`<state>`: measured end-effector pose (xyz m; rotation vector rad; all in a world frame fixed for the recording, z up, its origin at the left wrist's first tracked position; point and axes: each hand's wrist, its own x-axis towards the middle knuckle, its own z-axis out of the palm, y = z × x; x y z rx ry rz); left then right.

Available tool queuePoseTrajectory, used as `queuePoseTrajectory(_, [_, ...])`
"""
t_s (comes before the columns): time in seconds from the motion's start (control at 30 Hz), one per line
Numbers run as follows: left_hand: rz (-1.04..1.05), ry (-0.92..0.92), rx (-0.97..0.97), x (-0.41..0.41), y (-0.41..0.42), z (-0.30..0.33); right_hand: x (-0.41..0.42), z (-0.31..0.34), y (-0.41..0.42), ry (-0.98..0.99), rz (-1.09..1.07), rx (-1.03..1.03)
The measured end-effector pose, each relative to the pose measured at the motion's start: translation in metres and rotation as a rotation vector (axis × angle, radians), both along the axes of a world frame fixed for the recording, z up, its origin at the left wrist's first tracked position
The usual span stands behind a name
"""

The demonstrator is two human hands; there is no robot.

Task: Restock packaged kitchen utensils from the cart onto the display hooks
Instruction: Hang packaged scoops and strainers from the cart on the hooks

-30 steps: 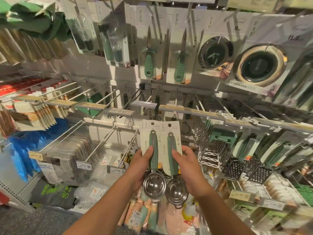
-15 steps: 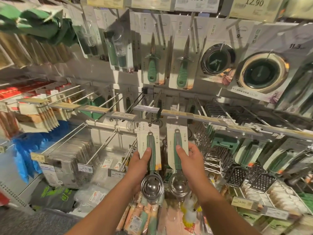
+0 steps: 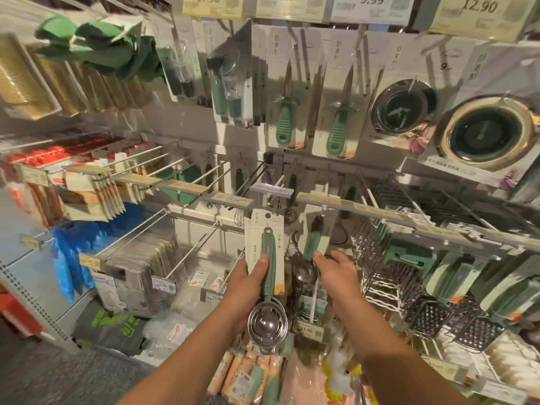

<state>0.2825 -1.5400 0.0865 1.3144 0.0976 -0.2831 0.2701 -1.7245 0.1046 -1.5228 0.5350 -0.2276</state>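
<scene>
**1 carded scoop in hand, 1 at the hook**

The left hand (image 3: 249,283) grips a green-handled steel scoop on a white backing card (image 3: 267,258), thumb pressed on the handle, held upright below the grey price rail (image 3: 271,190). The right hand (image 3: 336,268), fingers loosely spread, touches a second carded green-handled scoop (image 3: 311,244) hanging just beside the first, blurred

I see a wall of display hooks (image 3: 187,252) carrying carded goods: green-handled knives (image 3: 285,118) at twelve o'clock, graters (image 3: 429,317) at four. Flat packets (image 3: 137,264), contents unclear to me, hang at nine.
</scene>
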Motion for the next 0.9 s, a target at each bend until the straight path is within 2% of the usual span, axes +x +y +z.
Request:
queuePoseTrajectory(0.2, [-0.005,-0.02,0.097,-0.004,-0.005,-0.006,-0.01,-0.008,0.008,0.108,0.097,-0.011])
queuePoseTrajectory(0.47, [-0.111,-0.042,0.135,-0.011,-0.019,-0.009,-0.022,-0.001,0.021,0.054,0.196,-0.072])
queuePoseTrajectory(0.9, [-0.166,-0.104,0.136,-0.019,-0.023,-0.013,-0.039,-0.01,0.019,0.0,0.196,0.031])
